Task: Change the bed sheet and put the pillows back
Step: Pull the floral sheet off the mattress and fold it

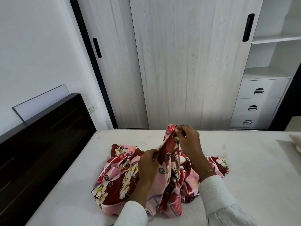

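Early stage: mattress bare, sheet bunched under your hands, not spread. Your left hand pinches a fold; right hand, just beyond it, grips the raised edge. A possible pillow lies far right, not placed.

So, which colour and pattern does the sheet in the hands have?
Pink and dark red with white flowers: the sheet, in the head view.

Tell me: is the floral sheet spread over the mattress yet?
No. The sheet is still bunched in a heap on the bare mattress; the left hand and right hand pinch one raised edge.
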`<state>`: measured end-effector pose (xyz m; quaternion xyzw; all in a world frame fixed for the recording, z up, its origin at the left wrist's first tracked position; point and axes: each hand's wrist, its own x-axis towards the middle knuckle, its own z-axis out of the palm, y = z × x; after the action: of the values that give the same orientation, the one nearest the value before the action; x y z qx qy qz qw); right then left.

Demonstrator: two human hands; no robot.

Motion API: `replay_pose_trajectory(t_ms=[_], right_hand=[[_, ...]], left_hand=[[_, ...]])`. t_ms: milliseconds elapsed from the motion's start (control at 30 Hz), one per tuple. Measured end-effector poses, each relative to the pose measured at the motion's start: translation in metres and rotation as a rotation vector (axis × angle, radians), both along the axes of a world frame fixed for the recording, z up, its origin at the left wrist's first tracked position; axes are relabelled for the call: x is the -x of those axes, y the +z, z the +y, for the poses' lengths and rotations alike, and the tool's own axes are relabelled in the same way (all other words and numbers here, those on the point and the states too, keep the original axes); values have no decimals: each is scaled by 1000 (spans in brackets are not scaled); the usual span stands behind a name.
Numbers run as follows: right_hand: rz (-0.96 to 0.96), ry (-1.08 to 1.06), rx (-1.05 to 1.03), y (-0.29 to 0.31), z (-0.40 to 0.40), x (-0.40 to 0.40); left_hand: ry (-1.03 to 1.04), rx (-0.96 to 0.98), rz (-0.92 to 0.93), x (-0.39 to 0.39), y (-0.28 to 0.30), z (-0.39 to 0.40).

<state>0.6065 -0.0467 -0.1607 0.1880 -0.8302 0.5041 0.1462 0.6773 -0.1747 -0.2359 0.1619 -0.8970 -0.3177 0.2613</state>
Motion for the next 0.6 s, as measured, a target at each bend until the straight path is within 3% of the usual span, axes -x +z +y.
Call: replay_pose_trajectory(t_ms=[167, 333, 600], right_hand=[[-18, -109, 69, -2, 10, 4], [-46, -208, 121, -7, 16, 11], [-67, -204, 152, -10, 11, 10]], left_hand=[[47, -106, 136, 2, 11, -7], [-57, 165, 292, 2, 23, -21], [-75, 193, 336, 3, 10, -23]])
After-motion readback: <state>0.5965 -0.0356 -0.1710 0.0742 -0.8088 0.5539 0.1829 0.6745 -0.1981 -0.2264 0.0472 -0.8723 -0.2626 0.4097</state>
